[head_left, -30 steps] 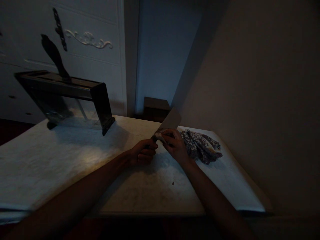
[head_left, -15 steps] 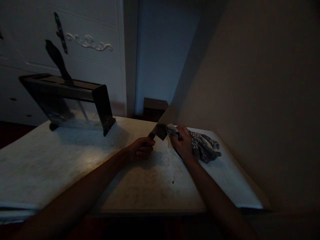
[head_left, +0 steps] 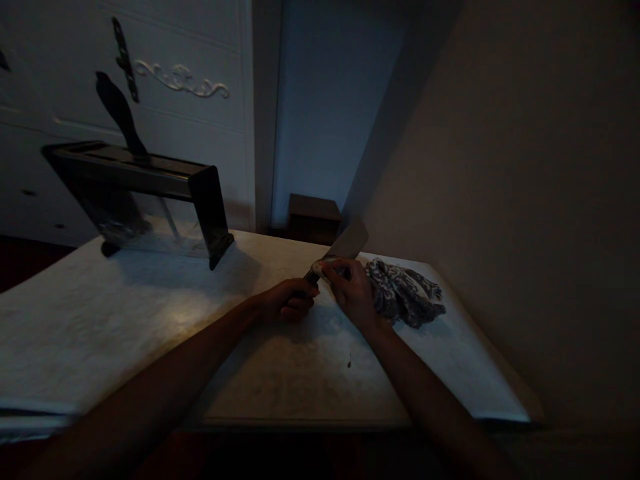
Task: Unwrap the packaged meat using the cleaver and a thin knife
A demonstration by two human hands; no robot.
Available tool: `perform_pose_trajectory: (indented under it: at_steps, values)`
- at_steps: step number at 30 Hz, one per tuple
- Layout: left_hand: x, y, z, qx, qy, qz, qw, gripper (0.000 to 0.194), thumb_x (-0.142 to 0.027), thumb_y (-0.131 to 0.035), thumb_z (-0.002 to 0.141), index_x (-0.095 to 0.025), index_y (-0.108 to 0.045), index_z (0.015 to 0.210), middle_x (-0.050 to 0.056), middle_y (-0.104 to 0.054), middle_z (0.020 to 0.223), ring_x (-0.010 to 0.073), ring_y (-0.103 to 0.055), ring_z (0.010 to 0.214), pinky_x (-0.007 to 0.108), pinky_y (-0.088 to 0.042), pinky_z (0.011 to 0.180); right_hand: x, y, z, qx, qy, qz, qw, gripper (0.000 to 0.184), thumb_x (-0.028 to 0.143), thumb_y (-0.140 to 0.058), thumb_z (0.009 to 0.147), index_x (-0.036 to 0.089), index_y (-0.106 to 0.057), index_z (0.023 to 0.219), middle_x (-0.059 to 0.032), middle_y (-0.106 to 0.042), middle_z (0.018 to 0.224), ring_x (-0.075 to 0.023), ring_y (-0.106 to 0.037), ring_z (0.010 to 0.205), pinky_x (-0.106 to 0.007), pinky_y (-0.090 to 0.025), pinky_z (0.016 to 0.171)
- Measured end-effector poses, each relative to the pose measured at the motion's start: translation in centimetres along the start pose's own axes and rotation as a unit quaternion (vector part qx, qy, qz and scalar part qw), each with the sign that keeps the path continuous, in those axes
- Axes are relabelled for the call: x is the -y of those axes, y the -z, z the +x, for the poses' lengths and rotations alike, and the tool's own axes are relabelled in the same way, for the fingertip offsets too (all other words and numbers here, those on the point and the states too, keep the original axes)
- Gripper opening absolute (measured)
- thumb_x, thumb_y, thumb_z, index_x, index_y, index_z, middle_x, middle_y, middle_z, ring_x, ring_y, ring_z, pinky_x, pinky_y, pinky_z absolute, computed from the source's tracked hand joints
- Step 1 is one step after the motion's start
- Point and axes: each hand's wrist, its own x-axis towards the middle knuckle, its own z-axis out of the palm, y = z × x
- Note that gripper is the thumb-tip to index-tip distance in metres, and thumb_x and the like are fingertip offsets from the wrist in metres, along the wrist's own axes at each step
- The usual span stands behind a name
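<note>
My left hand (head_left: pixel 293 299) is wrapped round the dark handle of a knife with a broad blade (head_left: pixel 353 240), which points up and to the right above the table. The fingers of my right hand (head_left: pixel 353 288) pinch a bunched part of a patterned grey-and-white cloth (head_left: pixel 407 290) against the blade near the handle. The rest of the cloth trails to the right onto the tabletop. My right hand covers part of the blade.
At the left of the pale table (head_left: pixel 130 333) stands a knife block (head_left: pixel 150 170) with clear sides and one dark-handled knife in it. A wall (head_left: pixel 525 233) rises along the right edge. A brown box-like piece (head_left: pixel 315 210) stands behind the table, and a white door (head_left: pixel 200 127) lies beyond.
My right hand has slid the cloth down and left along the blade toward the handle, uncovering the blade's tip. My left hand keeps its grip on the knife.
</note>
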Motion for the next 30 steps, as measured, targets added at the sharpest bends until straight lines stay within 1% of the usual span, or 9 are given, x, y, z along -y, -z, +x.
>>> perform_pose_trajectory:
  at_steps: [4,7,10,14,16,18,23,26,30]
  values:
    - [0.0,0.0,-0.1,0.012,-0.006,0.009,1.000,0.041,-0.030,-0.057,0.080,-0.021,-0.032,0.049,-0.008,-0.025,0.035,0.0057,-0.020,0.026,0.016,-0.020,0.024,0.2,0.1,0.1,-0.003,0.009,-0.021,1.000,0.024,0.024,-0.052,0.095,0.026,-0.070,0.111,-0.0089,-0.061,0.105,-0.0211,-0.057,0.097,-0.034,-0.052,0.078]
    - [0.0,-0.1,-0.3,0.012,-0.024,0.001,1.000,0.033,-0.026,-0.058,0.078,-0.020,-0.037,0.054,-0.009,-0.027,0.036,0.0055,-0.018,0.026,0.016,-0.021,0.024,0.4,0.3,0.2,0.003,0.005,-0.034,0.999,0.019,0.026,-0.056,0.094,0.026,-0.071,0.105,-0.0083,-0.062,0.102,-0.0213,-0.057,0.096,-0.034,-0.051,0.077]
    - [0.0,-0.1,-0.4,0.011,-0.021,-0.006,1.000,0.028,-0.025,-0.058,0.078,-0.021,-0.038,0.058,-0.009,-0.027,0.036,0.0059,-0.016,0.026,0.016,-0.021,0.023,0.5,0.4,0.3,0.007,0.013,-0.026,1.000,0.017,0.024,-0.058,0.092,0.024,-0.072,0.103,-0.0088,-0.062,0.100,-0.0217,-0.057,0.095,-0.034,-0.050,0.077]
    - [0.0,0.3,-0.4,0.033,-0.023,-0.017,0.999,0.028,-0.024,-0.054,0.081,-0.021,-0.038,0.059,-0.009,-0.027,0.036,0.0061,-0.014,0.026,0.016,-0.020,0.023,0.5,0.6,0.4,0.006,0.026,-0.021,0.999,0.018,0.022,-0.058,0.092,0.023,-0.072,0.103,-0.0086,-0.062,0.099,-0.0217,-0.057,0.094,-0.034,-0.049,0.076]
    - [0.0,0.4,-0.4,0.036,-0.024,-0.022,0.999,0.027,-0.023,-0.054,0.081,-0.021,-0.038,0.059,-0.009,-0.027,0.036,0.0060,-0.014,0.026,0.016,-0.021,0.024,0.4,0.6,0.4,0.012,0.022,-0.021,0.999,0.019,0.021,-0.058,0.092,0.026,-0.071,0.105,-0.0072,-0.062,0.098,-0.0213,-0.056,0.093,-0.034,-0.049,0.076]
    - [0.0,0.3,-0.4,0.027,-0.021,-0.025,0.999,0.027,-0.023,-0.054,0.081,-0.021,-0.038,0.059,-0.009,-0.026,0.036,0.0062,-0.013,0.027,0.016,-0.021,0.023,0.2,0.6,0.3,0.021,0.018,-0.016,0.999,0.024,0.017,-0.060,0.090,0.028,-0.070,0.108,-0.0060,-0.062,0.098,-0.0209,-0.056,0.092,-0.034,-0.048,0.076]
    - [-0.3,0.0,-0.5,0.002,-0.037,-0.038,0.999,0.019,-0.019,-0.054,0.080,-0.021,-0.042,0.065,-0.010,-0.027,0.036,0.0064,-0.012,0.027,0.015,-0.022,0.023,-0.6,0.1,-0.1,0.021,-0.012,0.045,0.999,0.037,0.006,-0.060,0.081,0.027,-0.069,0.111,-0.0065,-0.060,0.101,-0.0223,-0.056,0.098,-0.038,-0.049,0.082]
    - [-0.4,-0.1,-0.6,0.002,-0.036,-0.035,0.999,0.019,-0.019,-0.055,0.079,-0.021,-0.042,0.066,-0.010,-0.029,0.036,0.0066,-0.014,0.026,0.015,-0.025,0.023,-0.6,-0.1,-0.2,0.015,-0.037,0.062,0.997,0.039,0.009,-0.059,0.082,0.028,-0.068,0.114,-0.0066,-0.059,0.104,-0.0224,-0.057,0.100,-0.040,-0.051,0.085]
    - [-0.5,0.1,-0.5,-0.004,-0.030,-0.028,0.999,0.022,-0.021,-0.057,0.078,-0.021,-0.040,0.065,-0.010,-0.030,0.036,0.0064,-0.015,0.026,0.015,-0.023,0.023,-0.1,0.1,0.0,0.020,-0.050,0.060,0.997,0.032,0.021,-0.061,0.087,0.028,-0.066,0.118,-0.0077,-0.059,0.106,-0.0227,-0.058,0.101,-0.040,-0.052,0.086]
